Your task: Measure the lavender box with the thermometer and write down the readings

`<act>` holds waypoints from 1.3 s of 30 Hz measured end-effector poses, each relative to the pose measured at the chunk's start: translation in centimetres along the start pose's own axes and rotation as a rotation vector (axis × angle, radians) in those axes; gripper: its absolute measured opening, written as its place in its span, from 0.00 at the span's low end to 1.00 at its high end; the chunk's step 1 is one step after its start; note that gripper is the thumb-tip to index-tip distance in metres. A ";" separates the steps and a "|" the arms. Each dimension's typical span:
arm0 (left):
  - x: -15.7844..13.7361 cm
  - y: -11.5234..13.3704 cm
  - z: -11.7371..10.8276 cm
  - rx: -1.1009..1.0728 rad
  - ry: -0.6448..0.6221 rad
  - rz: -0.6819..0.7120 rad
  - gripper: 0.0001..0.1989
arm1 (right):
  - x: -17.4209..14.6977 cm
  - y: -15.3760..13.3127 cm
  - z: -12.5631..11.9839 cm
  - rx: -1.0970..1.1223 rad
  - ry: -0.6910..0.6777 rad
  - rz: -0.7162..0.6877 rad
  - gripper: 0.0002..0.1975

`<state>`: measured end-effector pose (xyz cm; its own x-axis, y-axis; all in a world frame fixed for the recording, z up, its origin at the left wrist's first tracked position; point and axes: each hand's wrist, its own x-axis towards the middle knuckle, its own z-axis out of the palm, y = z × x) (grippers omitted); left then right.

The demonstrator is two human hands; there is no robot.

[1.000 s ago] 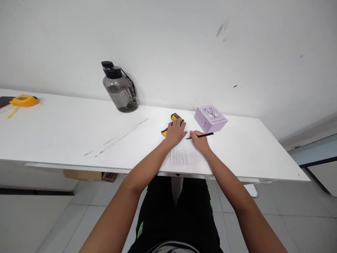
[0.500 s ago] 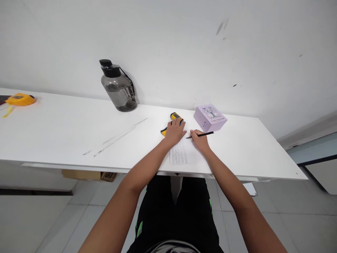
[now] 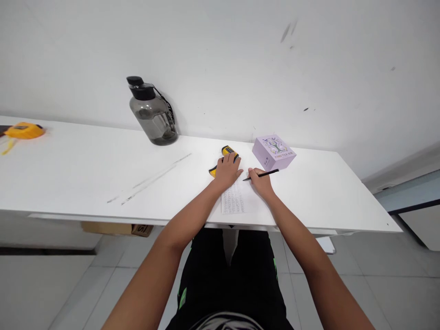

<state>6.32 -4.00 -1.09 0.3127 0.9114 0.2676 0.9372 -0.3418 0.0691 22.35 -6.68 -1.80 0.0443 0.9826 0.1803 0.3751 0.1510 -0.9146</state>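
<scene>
My right hand [image 3: 261, 184] grips a slim black pen [image 3: 270, 173], its tip pointing left over a sheet of paper [image 3: 233, 202] with several lines of handwriting. Palm down, my left hand [image 3: 227, 174] rests at the sheet's upper left, fingers stretched out and thumb apart. Those fingers lie across a yellow and black gun-shaped device [image 3: 228, 150], partly hidden beneath them. Just beyond the right hand sits a lilac tea box [image 3: 274, 152] with a printed tree on top.
A grey see-through water bottle [image 3: 153, 117] with a black lid stands against the wall. At the far left lies a blurred yellow tape measure [image 3: 24, 131]. The white table [image 3: 319, 192] has dark streaks on its left half. Below it is a cardboard box [image 3: 106, 228].
The whole view has shifted very slightly. Both hands keep almost the same place, and the pen stays in my right hand.
</scene>
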 end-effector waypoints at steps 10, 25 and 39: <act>-0.1 0.0 -0.4 -0.020 0.013 -0.009 0.24 | 0.1 0.4 0.1 -0.045 0.021 -0.133 0.20; -0.2 -2.5 -1.8 -0.122 -0.021 -0.213 0.26 | 0.7 2.2 -0.3 -0.679 0.105 -0.251 0.25; 0.3 -4.5 -1.5 -0.336 -0.092 -0.437 0.33 | 4.6 1.7 -4.8 -0.241 0.462 0.282 0.56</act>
<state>2.00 -2.57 0.14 -0.0673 0.9958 0.0613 0.8865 0.0316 0.4616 27.67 -2.44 -0.77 0.5508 0.8244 0.1307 0.4880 -0.1910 -0.8517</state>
